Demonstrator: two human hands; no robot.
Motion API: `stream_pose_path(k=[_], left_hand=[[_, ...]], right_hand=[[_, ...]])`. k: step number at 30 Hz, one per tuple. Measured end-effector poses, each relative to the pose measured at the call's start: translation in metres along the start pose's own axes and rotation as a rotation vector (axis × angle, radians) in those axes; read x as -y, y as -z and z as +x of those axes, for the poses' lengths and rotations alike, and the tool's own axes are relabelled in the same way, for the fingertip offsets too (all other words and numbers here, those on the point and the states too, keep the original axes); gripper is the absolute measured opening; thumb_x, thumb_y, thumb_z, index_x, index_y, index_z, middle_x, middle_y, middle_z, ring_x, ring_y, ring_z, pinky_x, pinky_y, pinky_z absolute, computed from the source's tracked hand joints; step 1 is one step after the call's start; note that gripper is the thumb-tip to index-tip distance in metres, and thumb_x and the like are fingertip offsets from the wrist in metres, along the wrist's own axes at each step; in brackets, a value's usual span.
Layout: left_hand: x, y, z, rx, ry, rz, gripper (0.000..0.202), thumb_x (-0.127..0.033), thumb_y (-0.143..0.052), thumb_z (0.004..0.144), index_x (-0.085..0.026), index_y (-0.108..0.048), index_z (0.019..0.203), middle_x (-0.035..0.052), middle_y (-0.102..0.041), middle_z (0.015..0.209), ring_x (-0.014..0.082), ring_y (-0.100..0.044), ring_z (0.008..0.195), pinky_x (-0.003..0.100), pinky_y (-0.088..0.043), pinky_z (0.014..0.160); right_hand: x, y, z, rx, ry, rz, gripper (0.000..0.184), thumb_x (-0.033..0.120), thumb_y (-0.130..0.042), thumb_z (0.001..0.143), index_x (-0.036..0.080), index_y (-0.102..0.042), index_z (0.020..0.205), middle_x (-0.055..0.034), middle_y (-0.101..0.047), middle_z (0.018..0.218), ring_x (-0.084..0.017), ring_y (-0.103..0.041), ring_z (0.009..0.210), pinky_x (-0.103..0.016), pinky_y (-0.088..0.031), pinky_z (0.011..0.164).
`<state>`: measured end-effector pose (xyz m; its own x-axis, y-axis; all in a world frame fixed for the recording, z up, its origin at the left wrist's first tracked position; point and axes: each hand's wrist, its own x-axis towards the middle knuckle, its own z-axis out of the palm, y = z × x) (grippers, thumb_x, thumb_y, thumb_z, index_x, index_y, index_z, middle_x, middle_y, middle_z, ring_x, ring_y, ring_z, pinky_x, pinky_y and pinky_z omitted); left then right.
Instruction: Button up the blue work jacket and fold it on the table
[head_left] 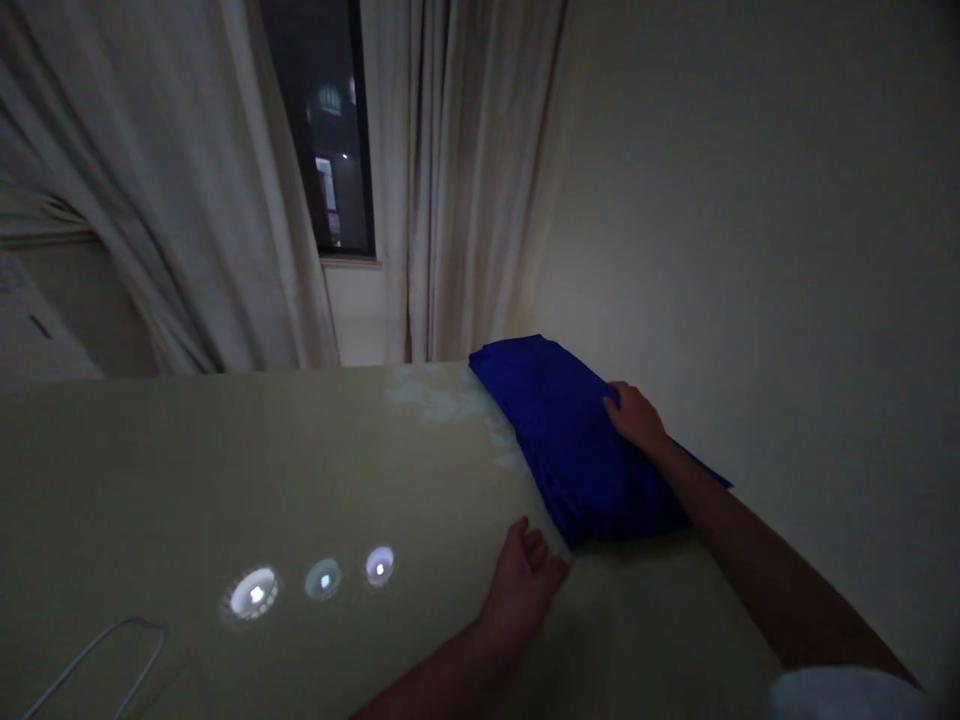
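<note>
A dark blue folded cloth [559,425] lies on the pale glossy tabletop [225,470], at its far right by the wall. My right hand [636,415] grips the cloth's upper right edge, thumb on top and the other fingers partly hidden. Close to the cloth's near corner is my left hand [525,575], its fingers loosely curled and the thumb held apart from them. The thumb tip comes near that corner; whether it touches is unclear. Nothing shows between the left fingers.
A thin white cable [139,622] loops at the lower left of the tabletop. Several round lamps reflect in its surface. Behind it hang beige curtains [480,180] around a dark window [330,130]. A plain wall [765,240] rises along the right side.
</note>
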<state>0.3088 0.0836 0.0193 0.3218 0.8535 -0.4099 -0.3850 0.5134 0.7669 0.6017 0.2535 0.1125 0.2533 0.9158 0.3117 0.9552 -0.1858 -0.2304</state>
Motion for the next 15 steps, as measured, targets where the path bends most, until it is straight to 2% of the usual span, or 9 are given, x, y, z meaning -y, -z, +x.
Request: stream_pose_path(k=[2, 4, 7, 11, 13, 15], left_hand=[[-0.02, -0.018, 0.017, -0.023, -0.009, 0.0, 0.106, -0.03, -0.097, 0.07, -0.012, -0.039, 0.157, 0.0295, -0.044, 0.16, 0.0347, -0.051, 0.146, 0.038, -0.05, 0.114], [-0.033, -0.037, 0.035, -0.007, -0.028, -0.009, 0.092, -0.032, -0.093, 0.076, -0.014, -0.046, 0.153, 0.025, -0.053, 0.156, 0.0329, -0.056, 0.142, 0.04, -0.049, 0.116], [-0.041, -0.063, 0.061, 0.036, -0.049, -0.016, 0.069, -0.036, -0.088, 0.083, -0.017, -0.059, 0.143, 0.0179, -0.067, 0.143, 0.0293, -0.064, 0.133, 0.04, -0.05, 0.116], [-0.044, -0.085, 0.088, 0.025, 0.023, 0.027, 0.068, -0.041, -0.086, 0.084, -0.011, -0.061, 0.14, 0.0201, -0.071, 0.136, 0.0298, -0.07, 0.123, 0.04, -0.058, 0.107], [-0.048, -0.088, 0.095, 0.002, 0.077, 0.079, 0.069, -0.037, -0.085, 0.083, -0.009, -0.059, 0.141, 0.0214, -0.072, 0.132, 0.031, -0.073, 0.118, 0.042, -0.062, 0.101], [-0.057, -0.083, 0.094, -0.019, 0.112, 0.141, 0.065, -0.03, -0.082, 0.083, -0.007, -0.059, 0.139, 0.0219, -0.075, 0.127, 0.031, -0.075, 0.113, 0.042, -0.063, 0.098]], right_hand=[[-0.05, 0.021, -0.018, 0.001, -0.101, -0.017, 0.055, 0.038, -0.052, 0.099, 0.009, -0.055, 0.145, -0.0268, -0.062, 0.139, -0.039, -0.059, 0.133, -0.052, -0.046, 0.113], [-0.091, 0.031, -0.04, 0.034, -0.216, 0.011, 0.061, 0.044, -0.056, 0.096, 0.01, -0.054, 0.146, -0.0272, -0.063, 0.139, -0.04, -0.06, 0.133, -0.053, -0.047, 0.111], [-0.127, 0.028, -0.074, 0.103, -0.321, 0.084, 0.064, 0.05, -0.056, 0.097, 0.01, -0.053, 0.148, -0.0259, -0.066, 0.139, -0.037, -0.065, 0.128, -0.05, -0.052, 0.107], [-0.13, 0.009, -0.102, 0.123, -0.286, 0.133, 0.056, 0.05, -0.051, 0.102, 0.014, -0.057, 0.144, -0.0172, -0.069, 0.14, -0.031, -0.067, 0.129, -0.044, -0.051, 0.111], [-0.122, 0.002, -0.11, 0.107, -0.261, 0.148, 0.054, 0.047, -0.047, 0.103, 0.015, -0.057, 0.146, -0.0163, -0.068, 0.143, -0.031, -0.066, 0.131, -0.045, -0.048, 0.114], [-0.111, -0.002, -0.121, 0.092, -0.235, 0.157, 0.052, 0.042, -0.047, 0.103, 0.014, -0.059, 0.145, -0.0167, -0.067, 0.143, -0.032, -0.065, 0.132, -0.047, -0.046, 0.117]])
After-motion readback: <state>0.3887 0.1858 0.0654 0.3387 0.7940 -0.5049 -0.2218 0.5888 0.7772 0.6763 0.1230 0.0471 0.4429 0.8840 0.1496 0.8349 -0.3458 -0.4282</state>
